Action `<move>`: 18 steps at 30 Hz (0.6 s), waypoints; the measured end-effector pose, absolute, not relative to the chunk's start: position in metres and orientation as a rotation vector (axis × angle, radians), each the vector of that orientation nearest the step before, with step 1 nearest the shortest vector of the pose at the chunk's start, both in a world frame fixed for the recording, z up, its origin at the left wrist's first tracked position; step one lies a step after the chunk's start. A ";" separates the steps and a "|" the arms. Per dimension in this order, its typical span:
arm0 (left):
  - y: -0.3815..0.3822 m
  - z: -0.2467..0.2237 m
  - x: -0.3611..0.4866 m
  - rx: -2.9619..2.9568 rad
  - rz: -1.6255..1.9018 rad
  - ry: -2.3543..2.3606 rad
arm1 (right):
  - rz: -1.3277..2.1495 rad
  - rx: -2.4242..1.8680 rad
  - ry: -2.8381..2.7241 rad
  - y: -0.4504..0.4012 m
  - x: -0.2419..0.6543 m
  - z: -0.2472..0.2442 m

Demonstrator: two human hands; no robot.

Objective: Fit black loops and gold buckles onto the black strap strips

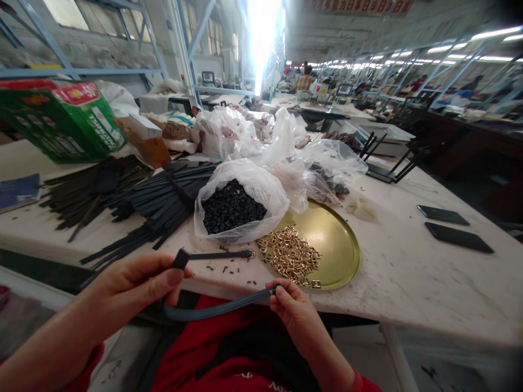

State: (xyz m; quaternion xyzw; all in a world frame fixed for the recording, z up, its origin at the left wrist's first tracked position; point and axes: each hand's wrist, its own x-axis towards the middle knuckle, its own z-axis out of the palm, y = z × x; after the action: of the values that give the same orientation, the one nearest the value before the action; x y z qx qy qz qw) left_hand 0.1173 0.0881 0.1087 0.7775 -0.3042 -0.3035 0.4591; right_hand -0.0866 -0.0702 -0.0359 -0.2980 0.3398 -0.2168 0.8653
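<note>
A dark strap [220, 310] hangs in a shallow curve between my hands, over my lap at the table's front edge. My left hand [141, 277] pinches its wider black end. The strap's other end is between the thumb and fingers of my right hand [292, 305], where a small dark piece shows at the fingertips. Behind my left hand, another black strap [220, 255] lies on the table with a small metal buckle at its tip. Just beyond my right hand, gold-coloured buckles [290, 255] are heaped on a round brass-coloured tray [341, 245].
A plastic bag [269, 188] holds many small black loops [232, 208]. Bundles of dark straps [163, 193] lie to the left, before a green box [61, 120]. Two phones [460, 237] and a black router [382, 171] are at the right. Tiny black bits dot the table [408, 277].
</note>
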 end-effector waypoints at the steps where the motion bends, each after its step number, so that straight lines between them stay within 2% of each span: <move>1: 0.085 0.109 0.116 1.920 -0.782 -0.856 | -0.481 -0.615 0.718 -0.071 -0.086 -0.036; 7: 0.058 0.088 0.084 1.974 -0.804 -1.443 | -0.510 -0.455 0.662 -0.068 -0.081 -0.034; 12: 0.029 0.054 0.052 1.927 -0.966 -1.430 | -0.475 -0.642 0.577 -0.062 -0.086 -0.022; 18: 0.032 0.036 0.041 2.042 -0.897 -1.449 | -0.499 -0.938 0.602 -0.062 -0.092 -0.024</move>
State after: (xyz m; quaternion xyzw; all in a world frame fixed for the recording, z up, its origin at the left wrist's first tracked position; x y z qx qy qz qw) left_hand 0.0414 0.0315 0.0358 0.7455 -0.5291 -0.3275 0.2388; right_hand -0.0921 -0.0622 -0.0244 -0.4404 0.2825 -0.2344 0.8194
